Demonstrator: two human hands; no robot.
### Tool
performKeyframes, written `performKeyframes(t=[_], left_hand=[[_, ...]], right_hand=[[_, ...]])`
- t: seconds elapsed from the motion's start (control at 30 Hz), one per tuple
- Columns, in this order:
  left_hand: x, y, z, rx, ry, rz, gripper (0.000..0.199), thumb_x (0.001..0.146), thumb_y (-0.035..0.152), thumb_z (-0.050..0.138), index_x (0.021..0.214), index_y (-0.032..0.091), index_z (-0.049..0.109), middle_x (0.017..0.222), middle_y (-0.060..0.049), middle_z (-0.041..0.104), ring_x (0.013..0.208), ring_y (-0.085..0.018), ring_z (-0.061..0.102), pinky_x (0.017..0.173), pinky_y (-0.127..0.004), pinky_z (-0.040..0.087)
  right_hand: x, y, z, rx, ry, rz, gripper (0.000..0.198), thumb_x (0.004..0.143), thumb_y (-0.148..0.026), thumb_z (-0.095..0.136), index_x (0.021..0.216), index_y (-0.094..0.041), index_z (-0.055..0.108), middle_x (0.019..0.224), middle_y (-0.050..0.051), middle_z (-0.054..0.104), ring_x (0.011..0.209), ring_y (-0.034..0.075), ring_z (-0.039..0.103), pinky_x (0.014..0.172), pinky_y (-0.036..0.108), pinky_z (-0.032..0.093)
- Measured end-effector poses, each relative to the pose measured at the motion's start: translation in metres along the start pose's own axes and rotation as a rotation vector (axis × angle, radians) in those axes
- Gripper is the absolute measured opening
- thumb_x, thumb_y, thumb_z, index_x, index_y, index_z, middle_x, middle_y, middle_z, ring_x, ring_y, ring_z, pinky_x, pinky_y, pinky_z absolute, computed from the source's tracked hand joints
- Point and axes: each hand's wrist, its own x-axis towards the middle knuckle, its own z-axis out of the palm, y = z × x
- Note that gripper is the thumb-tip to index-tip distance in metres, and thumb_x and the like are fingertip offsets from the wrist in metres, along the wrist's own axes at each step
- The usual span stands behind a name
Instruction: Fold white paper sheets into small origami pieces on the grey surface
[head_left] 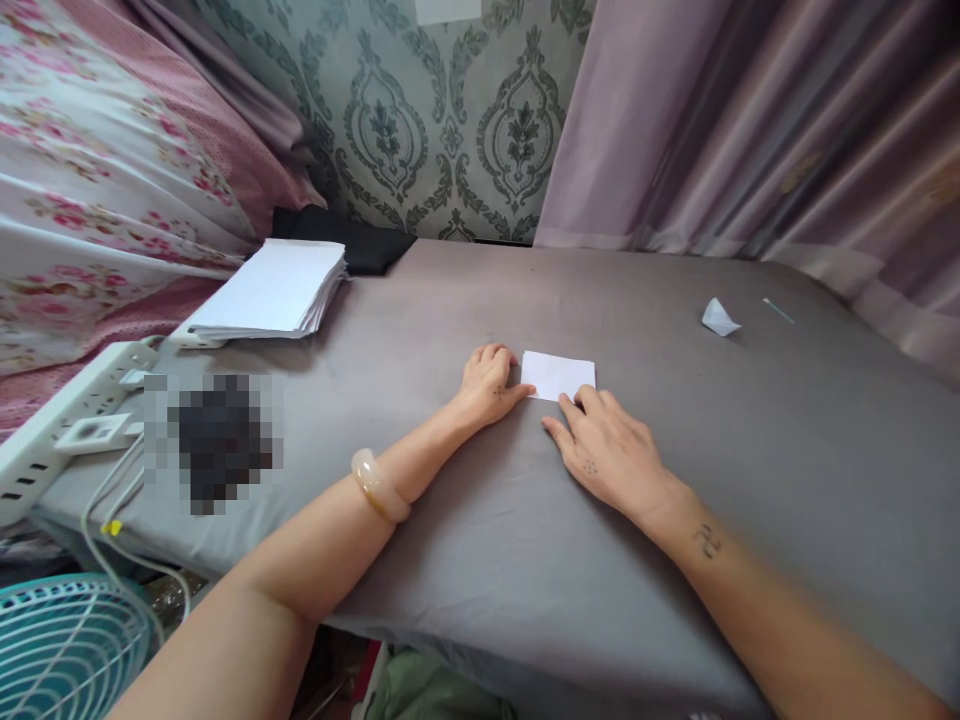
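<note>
Judged step: holding a small white paper [558,375] flat on the grey cloth-covered surface [450,590], between the two sets of fingers. Possibly folded; cannot tell number of layers. For the next move, probably needs light, even pressure along the near edge without skewing the left corner.

Left hand [489,385]: palm down, thumb on near left corner, fingers loosely curled just beside left edge; open, no pinch visible. Right hand [611,450]: palm down, fingers bent, open, index tip at near edge; thumb extended, clear of paper. Well beyond right fingers, rightward: a creased white scrap [720,318].
</note>
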Motion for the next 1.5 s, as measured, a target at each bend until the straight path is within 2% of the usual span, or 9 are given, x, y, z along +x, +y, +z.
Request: performKeyframes(t=[0.27, 0.4, 0.5, 0.67, 0.77, 0.93, 1.07, 1.27, 1.5], left_hand=[[0.001, 0.004, -0.003, -0.118, -0.014, -0.105, 0.025, 0.073, 0.031, 0.074, 0.089, 0.015, 0.064, 0.137, -0.017, 0.045, 0.133, -0.035, 0.032, 0.108, -0.046, 0.030], [0.002, 0.005, -0.003, -0.212, 0.008, -0.152, 0.018, 0.067, 0.026, 0.077, 0.077, 0.016, 0.067, 0.136, -0.015, 0.048, 0.134, -0.035, 0.031, 0.109, -0.048, 0.029], [0.001, 0.005, -0.002, -0.353, 0.049, -0.156, 0.013, 0.067, 0.023, 0.076, 0.073, 0.016, 0.067, 0.130, -0.013, 0.053, 0.128, -0.033, 0.040, 0.107, -0.048, 0.031], [-0.009, 0.012, -0.003, -0.917, -0.037, -0.013, 0.022, 0.071, 0.029, 0.073, 0.077, 0.015, 0.057, 0.094, -0.006, 0.066, 0.081, -0.015, 0.061, 0.079, -0.032, 0.046], [-0.016, 0.020, -0.008, -1.057, -0.077, 0.099, 0.027, 0.072, 0.030, 0.075, 0.080, 0.015, 0.055, 0.077, -0.001, 0.063, 0.071, -0.011, 0.058, 0.069, -0.025, 0.044], [-0.021, 0.030, -0.019, -1.111, -0.005, 0.173, 0.033, 0.072, 0.030, 0.077, 0.097, 0.016, 0.059, 0.083, -0.003, 0.067, 0.076, -0.012, 0.061, 0.073, -0.026, 0.046], [-0.023, 0.033, -0.021, -1.219, -0.067, 0.052, 0.035, 0.069, 0.033, 0.079, 0.096, 0.015, 0.065, 0.088, -0.006, 0.071, 0.080, -0.016, 0.065, 0.077, -0.031, 0.050], [-0.024, 0.034, -0.020, -1.169, 0.001, 0.001, 0.028, 0.072, 0.039, 0.076, 0.084, 0.014, 0.072, 0.079, -0.005, 0.071, 0.072, -0.014, 0.063, 0.074, -0.031, 0.052], [-0.026, 0.034, -0.022, -1.090, 0.040, 0.026, 0.028, 0.078, 0.042, 0.070, 0.079, 0.014, 0.073, 0.071, -0.003, 0.067, 0.066, -0.012, 0.059, 0.066, -0.026, 0.051]], right_hand=[[0.000, 0.017, -0.002, -0.046, -0.040, 0.155, 0.034, 0.095, -0.027, 0.040, 0.087, -0.011, 0.069, 0.096, 0.016, 0.062, 0.092, 0.028, 0.060, 0.062, 0.035, 0.045], [0.009, 0.031, 0.007, 0.093, 0.014, 0.275, 0.029, 0.094, -0.026, 0.040, 0.088, -0.016, 0.067, 0.095, 0.014, 0.064, 0.087, 0.027, 0.062, 0.067, 0.037, 0.047], [0.018, 0.043, 0.015, 0.271, 0.184, 0.345, 0.025, 0.089, -0.030, 0.050, 0.105, -0.015, 0.062, 0.104, 0.016, 0.063, 0.096, 0.030, 0.062, 0.078, 0.043, 0.049], [0.026, 0.056, 0.006, 0.496, 0.572, 0.151, 0.064, 0.073, -0.035, 0.070, 0.131, -0.016, 0.049, 0.131, 0.018, 0.054, 0.125, 0.032, 0.047, 0.104, 0.050, 0.037], [0.023, 0.056, -0.009, 0.765, 0.443, 0.136, 0.055, 0.072, -0.037, 0.072, 0.123, -0.021, 0.058, 0.115, 0.010, 0.066, 0.110, 0.027, 0.059, 0.100, 0.048, 0.042], [0.017, 0.054, -0.024, 1.268, 0.089, 0.197, 0.032, 0.070, -0.044, 0.074, 0.090, -0.019, 0.073, 0.087, 0.006, 0.074, 0.078, 0.021, 0.068, 0.073, 0.036, 0.054], [0.018, 0.052, -0.022, 1.475, 0.144, 0.263, 0.034, 0.065, -0.045, 0.078, 0.086, -0.019, 0.073, 0.084, 0.004, 0.074, 0.070, 0.018, 0.067, 0.066, 0.032, 0.055], [0.019, 0.046, -0.014, 1.446, 0.158, 0.184, 0.033, 0.069, -0.042, 0.076, 0.089, -0.018, 0.069, 0.087, 0.006, 0.073, 0.076, 0.019, 0.068, 0.071, 0.035, 0.056], [0.020, 0.042, -0.014, 1.264, 0.569, 0.109, 0.024, 0.075, -0.031, 0.072, 0.097, -0.022, 0.064, 0.082, 0.000, 0.065, 0.075, 0.013, 0.063, 0.076, 0.031, 0.054]])
